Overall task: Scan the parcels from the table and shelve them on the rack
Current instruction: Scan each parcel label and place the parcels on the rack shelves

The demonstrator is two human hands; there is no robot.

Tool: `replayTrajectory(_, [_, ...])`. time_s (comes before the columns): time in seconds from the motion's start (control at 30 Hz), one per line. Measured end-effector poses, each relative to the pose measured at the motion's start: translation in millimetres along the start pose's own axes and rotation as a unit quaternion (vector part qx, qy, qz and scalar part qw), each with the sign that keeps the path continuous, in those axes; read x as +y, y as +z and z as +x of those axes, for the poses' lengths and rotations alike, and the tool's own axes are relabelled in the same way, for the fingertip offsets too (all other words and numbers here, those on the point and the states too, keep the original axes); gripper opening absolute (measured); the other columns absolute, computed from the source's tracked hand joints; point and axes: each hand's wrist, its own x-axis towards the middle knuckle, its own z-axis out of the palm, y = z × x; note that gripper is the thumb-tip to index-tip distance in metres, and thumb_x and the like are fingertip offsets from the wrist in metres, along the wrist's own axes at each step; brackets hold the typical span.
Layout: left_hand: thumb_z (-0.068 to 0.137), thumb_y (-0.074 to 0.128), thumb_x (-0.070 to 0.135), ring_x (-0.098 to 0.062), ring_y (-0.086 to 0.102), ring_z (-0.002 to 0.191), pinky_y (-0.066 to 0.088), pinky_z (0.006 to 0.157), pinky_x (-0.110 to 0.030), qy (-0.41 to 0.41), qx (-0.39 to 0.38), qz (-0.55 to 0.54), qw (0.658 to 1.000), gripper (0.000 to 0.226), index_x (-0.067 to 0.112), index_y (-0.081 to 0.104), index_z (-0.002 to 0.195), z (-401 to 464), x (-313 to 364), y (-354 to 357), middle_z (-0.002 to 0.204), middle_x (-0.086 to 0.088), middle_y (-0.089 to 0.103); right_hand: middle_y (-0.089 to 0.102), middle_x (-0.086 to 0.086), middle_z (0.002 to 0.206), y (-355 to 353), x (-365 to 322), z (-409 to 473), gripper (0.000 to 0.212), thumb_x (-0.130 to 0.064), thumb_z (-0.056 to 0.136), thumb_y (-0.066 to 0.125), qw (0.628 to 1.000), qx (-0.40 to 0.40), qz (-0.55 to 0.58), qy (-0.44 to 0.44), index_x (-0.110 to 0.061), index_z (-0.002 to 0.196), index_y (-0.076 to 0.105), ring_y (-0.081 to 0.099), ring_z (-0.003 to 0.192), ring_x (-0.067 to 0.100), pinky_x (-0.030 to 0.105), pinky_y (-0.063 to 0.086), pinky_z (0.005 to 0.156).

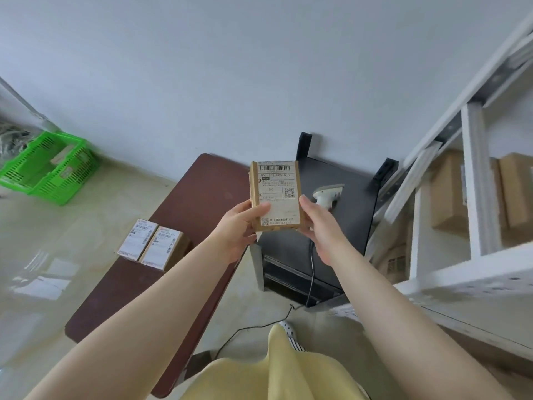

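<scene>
Cardboard parcel [275,196] labelled "057 052-E05-050", gripped by fingers of both hands.

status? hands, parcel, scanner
Left hand and right hand both grip held parcel, label facing up. Scanner idle on black stand. Two parcels on table. Nothing blocking.

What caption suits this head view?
Both hands, left hand and right hand, hold a labelled parcel above the scanner; two parcels wait on the table.
</scene>
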Motion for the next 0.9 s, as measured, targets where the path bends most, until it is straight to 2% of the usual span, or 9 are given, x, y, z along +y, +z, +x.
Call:
replayTrajectory(0.13, [0.096, 0.066, 0.03, -0.02, 0.068, 0.113, 0.044, 0.108, -0.038, 0.02, -0.044, 0.031, 0.998, 0.036, 0.022, 0.064, 0.131, -40.6, -25.8, -7.5, 0.117, 0.002, 0.076, 0.073, -0.002, 0.114, 14.5, 16.2, -65.7, 0.027, -0.046, 0.097, 0.056, 1.0, -0.017, 0.011, -0.001, -0.027, 0.112, 0.066, 0.063, 0.115, 0.015, 0.04, 0.05, 0.103])
replayTrajectory(0.23, [0.096, 0.066, 0.028, -0.019, 0.07, 0.114, 0.053, 0.094, -0.026, 0.021, -0.067, 0.041, 0.997, 0.038, 0.02, 0.062, 0.133, -71.5, -53.3, -15.7, 0.12, 0.001, 0.074, 0.074, 0.001, 0.114, 20.4, 38.0, -112.6, 0.027, -0.044, 0.097, 0.057, 1.0, -0.013, 0.013, 0.001, -0.024, 0.113, 0.066, 0.065, 0.114, 0.019, 0.039, 0.052, 0.1])
replayTrajectory(0.33, [0.098, 0.065, 0.023, -0.008, 0.074, 0.096, 0.055, 0.072, -0.014, 0.007, -0.09, 0.047, 0.995, 0.032, 0.019, 0.064, 0.129, -102.0, -82.6, -16.6, 0.111, 0.003, 0.077, 0.074, 0.003, 0.113, 21.1, 66.2, -154.7, 0.028, -0.043, 0.097, 0.057, 1.0, 0.011, 0.016, 0.018, -0.022, 0.113, 0.066, 0.065, 0.113, 0.019, 0.04, 0.052, 0.101])
replayTrajectory(0.37, [0.098, 0.064, 0.022, -0.005, 0.075, 0.09, 0.055, 0.069, -0.013, -0.001, -0.094, 0.048, 0.994, 0.029, 0.019, 0.065, 0.127, -111.0, -91.9, -14.6, 0.107, 0.005, 0.078, 0.074, 0.002, 0.112, 19.9, 75.2, -168.0, 0.027, -0.043, 0.097, 0.057, 0.999, 0.021, 0.019, 0.025, -0.023, 0.112, 0.066, 0.066, 0.112, 0.019, 0.041, 0.052, 0.101])
replayTrajectory(0.43, [0.098, 0.064, 0.023, -0.004, 0.074, 0.088, 0.055, 0.077, -0.017, -0.018, -0.109, 0.063, 0.992, 0.028, 0.02, 0.066, 0.125, -125.0, -107.1, -6.7, 0.105, 0.006, 0.078, 0.074, 0.001, 0.111, 14.0, 91.4, -191.3, 0.026, -0.043, 0.097, 0.057, 0.998, 0.039, 0.03, 0.036, -0.023, 0.111, 0.066, 0.066, 0.112, 0.02, 0.041, 0.052, 0.101])
replayTrajectory(0.53, [0.095, 0.067, 0.029, -0.011, 0.072, 0.097, 0.049, 0.101, -0.031, -0.039, -0.131, 0.095, 0.986, 0.033, 0.021, 0.067, 0.127, -139.6, -123.9, 11.4, 0.108, 0.004, 0.078, 0.075, -0.002, 0.105, -2.3, 109.4, -223.8, 0.028, -0.041, 0.096, 0.059, 0.996, 0.065, 0.056, 0.038, -0.021, 0.113, 0.065, 0.066, 0.11, 0.02, 0.038, 0.052, 0.099])
replayTrajectory(0.7, [0.092, 0.07, 0.029, -0.02, 0.071, 0.103, 0.048, 0.104, -0.037, -0.05, -0.172, 0.133, 0.975, 0.035, 0.018, 0.068, 0.125, -152.0, -143.0, 59.4, 0.111, -0.002, 0.078, 0.072, 0.005, 0.117, -44.7, 128.8, -268.0, 0.029, -0.041, 0.095, 0.059, 0.992, 0.093, 0.085, 0.027, -0.022, 0.115, 0.063, 0.065, 0.114, 0.025, 0.041, 0.05, 0.103])
replayTrajectory(0.83, [0.092, 0.07, 0.029, -0.018, 0.072, 0.1, 0.049, 0.1, -0.033, -0.062, -0.19, 0.151, 0.968, 0.034, 0.018, 0.068, 0.124, -157.8, -162.1, 108.4, 0.11, -0.001, 0.078, 0.074, 0.001, 0.109, -89.8, 139.0, -292.5, 0.037, -0.046, 0.083, 0.063, 0.988, 0.11, 0.103, 0.017, -0.023, 0.111, 0.065, 0.064, 0.115, 0.027, 0.043, 0.049, 0.104])
replayTrajectory(0.9, [0.09, 0.073, 0.032, -0.019, 0.072, 0.1, 0.048, 0.1, -0.035, -0.069, -0.194, 0.156, 0.966, 0.038, 0.018, 0.067, 0.125, -161.3, -177.2, 139.3, 0.109, 0.0, 0.078, 0.074, 0.002, 0.107, -120.1, 147.2, -306.1, 0.035, -0.045, 0.085, 0.063, 0.987, 0.121, 0.108, 0.02, -0.021, 0.109, 0.066, 0.064, 0.113, 0.027, 0.043, 0.05, 0.102])
